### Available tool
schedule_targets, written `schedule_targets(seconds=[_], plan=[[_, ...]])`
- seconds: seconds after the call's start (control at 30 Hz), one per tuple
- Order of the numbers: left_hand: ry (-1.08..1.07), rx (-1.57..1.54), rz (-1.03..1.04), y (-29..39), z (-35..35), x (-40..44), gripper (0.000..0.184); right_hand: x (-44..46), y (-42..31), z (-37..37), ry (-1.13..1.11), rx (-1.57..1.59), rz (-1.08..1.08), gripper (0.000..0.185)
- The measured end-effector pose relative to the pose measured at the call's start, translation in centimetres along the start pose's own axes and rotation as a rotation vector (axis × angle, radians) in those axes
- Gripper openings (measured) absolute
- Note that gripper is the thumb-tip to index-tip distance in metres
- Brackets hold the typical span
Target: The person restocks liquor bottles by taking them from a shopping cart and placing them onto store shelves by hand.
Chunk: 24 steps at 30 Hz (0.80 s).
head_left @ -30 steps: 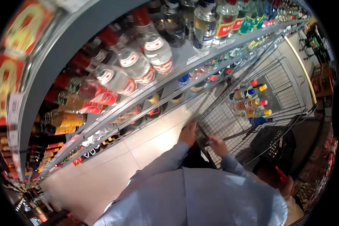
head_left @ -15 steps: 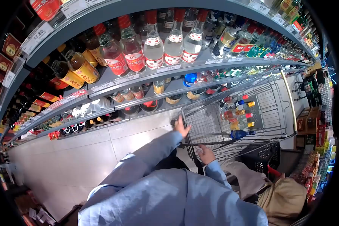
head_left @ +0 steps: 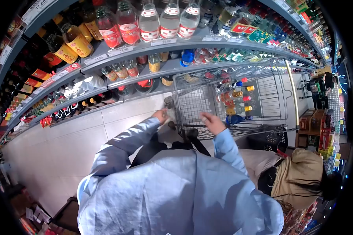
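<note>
In the head view, a metal shopping cart (head_left: pixel 192 102) stands ahead of me, its end rim close to my hands. Several bottles lie on their sides in it, among them a blue bottle (head_left: pixel 236 119) and one with a yellow cap (head_left: pixel 246 109). My left hand (head_left: pixel 160 115) is left of the cart's end, apart from it, fingers loosely bent and no object visible in them. Over the near edge of the cart is my right hand (head_left: pixel 213 123), its fingers partly stretched leftward, holding nothing that I can see. Whether it touches the wire is unclear.
A shelf (head_left: pixel 125 49) of glass bottles curves along the far side, with clear bottles (head_left: pixel 170 23) and yellow-labelled ones (head_left: pixel 77 40). On the right, a person in a tan top (head_left: pixel 300 172) is close beside a black basket (head_left: pixel 268 141). Stacked boxes (head_left: pixel 312 121) stand beyond.
My left hand has come away from the cart's end rim, towards the left. My right hand has risen over the cart's edge. The view has tilted down, and the person on the right appears higher.
</note>
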State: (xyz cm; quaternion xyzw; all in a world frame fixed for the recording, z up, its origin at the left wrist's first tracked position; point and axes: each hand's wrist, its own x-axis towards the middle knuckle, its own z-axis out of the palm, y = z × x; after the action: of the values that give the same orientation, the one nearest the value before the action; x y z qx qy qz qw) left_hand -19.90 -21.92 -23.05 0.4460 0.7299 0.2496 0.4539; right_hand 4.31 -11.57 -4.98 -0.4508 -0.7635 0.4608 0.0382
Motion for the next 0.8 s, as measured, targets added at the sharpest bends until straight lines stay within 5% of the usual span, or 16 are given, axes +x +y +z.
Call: schedule_targets(seconds=[0.07,0.27,0.4,0.57,0.67,0.77,0.8], plan=[[0.079,-0.023,0.066,1.7,-0.6,-0.9,0.031,0.9,5.1,-2.8,0.098,-0.046,-0.107,0.030],[0.245,-0.370,0.004,7.8,3.6,-2.5,0.016,7.3,18.9,-12.3,0.124,-0.187,0.068,0.042],[0.299,-0.581,-0.019,11.9,8.8,-1.8,0.011,11.7,19.8,-17.4,0.376,-0.530,0.090,0.052],[0.255,-0.536,-0.036,18.3,10.9,0.0,0.014,18.5,26.3,-19.1,0.197,-0.717,0.320,0.046],[0.235,-0.500,-0.051,19.7,12.1,1.6,0.019,20.7,29.5,-18.5,-0.012,-0.685,0.419,0.039],[0.264,-0.457,-0.016,20.2,14.1,2.8,0.021,18.5,27.6,-17.9,0.192,-0.547,0.362,0.027],[0.246,-0.466,-0.032,20.0,14.8,3.1,0.023,17.8,28.0,-17.6,0.289,-0.287,0.354,0.026]])
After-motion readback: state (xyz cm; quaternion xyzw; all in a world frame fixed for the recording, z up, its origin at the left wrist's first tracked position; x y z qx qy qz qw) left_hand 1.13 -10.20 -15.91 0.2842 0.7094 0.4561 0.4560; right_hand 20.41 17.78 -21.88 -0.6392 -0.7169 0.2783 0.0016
